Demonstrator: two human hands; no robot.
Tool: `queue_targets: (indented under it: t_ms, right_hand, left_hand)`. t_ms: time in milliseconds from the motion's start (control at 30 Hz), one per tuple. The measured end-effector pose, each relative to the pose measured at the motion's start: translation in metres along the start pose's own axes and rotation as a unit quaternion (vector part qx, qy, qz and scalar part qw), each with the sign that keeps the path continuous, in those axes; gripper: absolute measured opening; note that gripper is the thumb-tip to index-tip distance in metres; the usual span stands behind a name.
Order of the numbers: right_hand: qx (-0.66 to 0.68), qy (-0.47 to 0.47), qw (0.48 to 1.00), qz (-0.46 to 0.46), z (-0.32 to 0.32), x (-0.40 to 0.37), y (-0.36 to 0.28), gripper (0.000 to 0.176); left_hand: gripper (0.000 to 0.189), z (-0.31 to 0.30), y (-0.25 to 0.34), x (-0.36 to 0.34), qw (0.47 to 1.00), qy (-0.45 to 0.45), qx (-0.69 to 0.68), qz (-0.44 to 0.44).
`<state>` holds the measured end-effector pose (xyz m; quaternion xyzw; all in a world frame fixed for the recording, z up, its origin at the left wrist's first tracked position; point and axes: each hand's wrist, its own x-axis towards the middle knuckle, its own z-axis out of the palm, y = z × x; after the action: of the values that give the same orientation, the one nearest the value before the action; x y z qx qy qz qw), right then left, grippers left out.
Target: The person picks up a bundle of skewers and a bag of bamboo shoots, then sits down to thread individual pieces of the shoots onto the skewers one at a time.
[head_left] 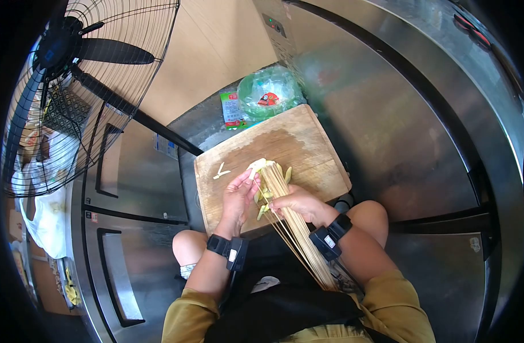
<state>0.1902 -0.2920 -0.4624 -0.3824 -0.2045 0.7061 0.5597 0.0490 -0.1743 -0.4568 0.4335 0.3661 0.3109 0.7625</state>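
Observation:
My left hand [242, 194] is closed, fingertips pinching pale, whitish food slices [257, 166] over the middle of the board. A thick bundle of bamboo skewers [301, 231] slants from the board down across my lap. My right hand [299, 206] wraps round the bundle, with a few loose skewers [288, 239] splaying out to its left. Between and beside the hands lie several yellow-green food pieces [264, 210], partly hidden by the fingers and skewers. Under all this is the wooden cutting board [227, 154], with a dark wet patch toward its far side.
Pale scraps [221, 171] lie on the board's left part. Beyond it sit a clear green plastic bag [270, 94] and a green-and-red packet [232, 110]. A large standing fan [62, 48] is at upper left. Steel cabinets [382, 114] flank both sides.

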Motion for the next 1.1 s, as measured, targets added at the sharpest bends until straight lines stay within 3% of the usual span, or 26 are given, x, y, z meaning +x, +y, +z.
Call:
queue_targets:
  t_ms: [333, 700, 1100]
  right_hand:
    - [0.027, -0.023, 0.999, 0.015, -0.001, 0.003, 0.001, 0.012]
    - [0.048, -0.034, 0.998, 0.006, -0.003, 0.003, 0.002, 0.013]
    - [-0.01, 0.045, 0.999, -0.006, -0.01, 0.004, 0.0, 0.023]
  left_hand:
    - [0.025, 0.001, 0.001, -0.002, 0.988, 0.013, 0.143, 0.054]
    - [0.024, -0.002, -0.011, -0.011, 0.986, -0.042, 0.159, 0.042]
    - [0.021, -0.02, -0.04, -0.012, 0.978, -0.034, 0.203, 0.032]
